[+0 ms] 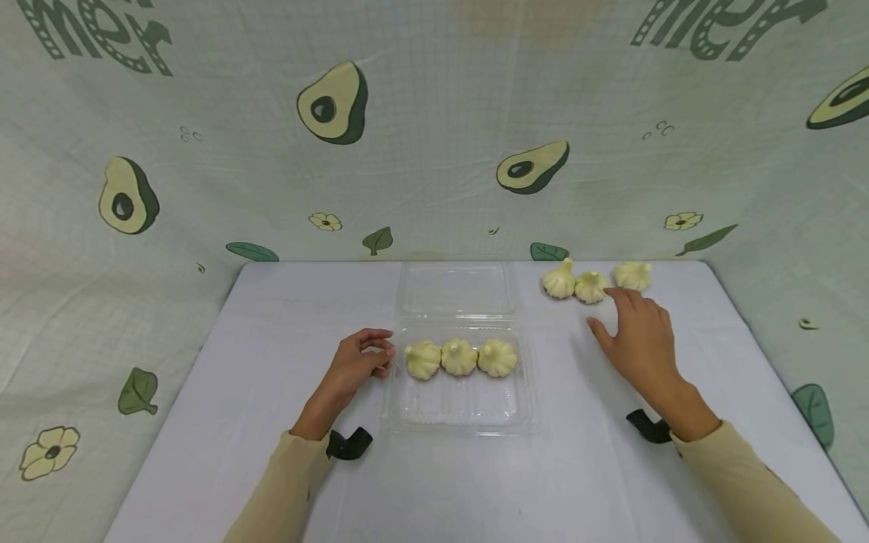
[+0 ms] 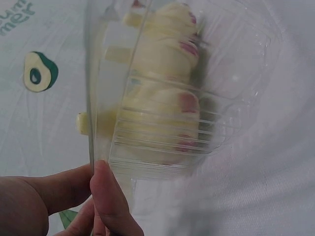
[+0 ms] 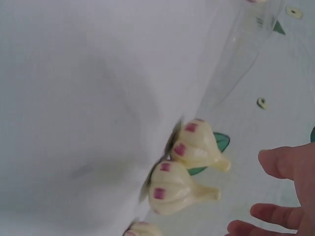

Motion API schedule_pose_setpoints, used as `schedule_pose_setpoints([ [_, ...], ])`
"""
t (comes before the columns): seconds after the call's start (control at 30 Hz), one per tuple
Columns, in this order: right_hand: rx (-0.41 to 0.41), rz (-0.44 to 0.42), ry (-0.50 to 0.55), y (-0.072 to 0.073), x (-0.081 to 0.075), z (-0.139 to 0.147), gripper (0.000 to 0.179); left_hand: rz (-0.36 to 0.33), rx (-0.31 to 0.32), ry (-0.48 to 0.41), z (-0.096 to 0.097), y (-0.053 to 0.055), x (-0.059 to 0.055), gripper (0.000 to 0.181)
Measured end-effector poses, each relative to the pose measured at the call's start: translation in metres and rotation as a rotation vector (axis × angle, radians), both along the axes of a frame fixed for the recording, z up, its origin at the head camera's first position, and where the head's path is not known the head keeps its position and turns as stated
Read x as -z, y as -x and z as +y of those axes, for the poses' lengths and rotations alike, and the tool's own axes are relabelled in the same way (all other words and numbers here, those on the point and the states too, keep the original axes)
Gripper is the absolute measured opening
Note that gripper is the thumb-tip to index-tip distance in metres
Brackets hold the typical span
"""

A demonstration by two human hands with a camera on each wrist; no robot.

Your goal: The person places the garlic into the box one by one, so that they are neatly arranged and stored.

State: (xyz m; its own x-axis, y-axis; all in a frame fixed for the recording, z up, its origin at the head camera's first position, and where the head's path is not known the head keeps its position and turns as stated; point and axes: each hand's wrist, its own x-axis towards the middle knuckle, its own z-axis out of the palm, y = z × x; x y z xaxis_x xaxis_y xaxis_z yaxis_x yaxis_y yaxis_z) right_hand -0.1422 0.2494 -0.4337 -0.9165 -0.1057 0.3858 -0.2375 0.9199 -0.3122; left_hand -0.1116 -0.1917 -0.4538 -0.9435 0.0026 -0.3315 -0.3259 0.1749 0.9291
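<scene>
A clear plastic clamshell container lies with its lid folded back on the white table. Three garlic bulbs sit in a row along the back of its base. At the container's left edge, my left hand pinches the rim between thumb and fingers, as the left wrist view shows. My right hand, thumb and fingers apart, reaches toward three loose garlic bulbs at the back right. Its fingertips come right by the middle and right bulbs, and it holds nothing.
The white table ends at a hanging cloth printed with avocados, leaves and flowers. Black wrist mounts stick out beside both sleeves.
</scene>
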Motion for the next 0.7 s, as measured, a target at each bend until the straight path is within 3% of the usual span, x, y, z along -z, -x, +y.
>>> schedule_pose_setpoints([
  [0.2,0.182,-0.118,0.006,0.015,0.002,0.025,0.067,-0.003,-0.006,0.006,0.001,0.0,-0.001,0.038],
  [0.3,0.227,-0.189,0.001,0.025,0.007,0.038,0.075,-0.006,-0.009,0.008,0.001,0.0,-0.001,0.038],
  [0.7,0.228,-0.306,0.007,0.058,0.028,0.08,0.086,-0.007,-0.007,0.004,0.0,-0.001,-0.001,0.038],
])
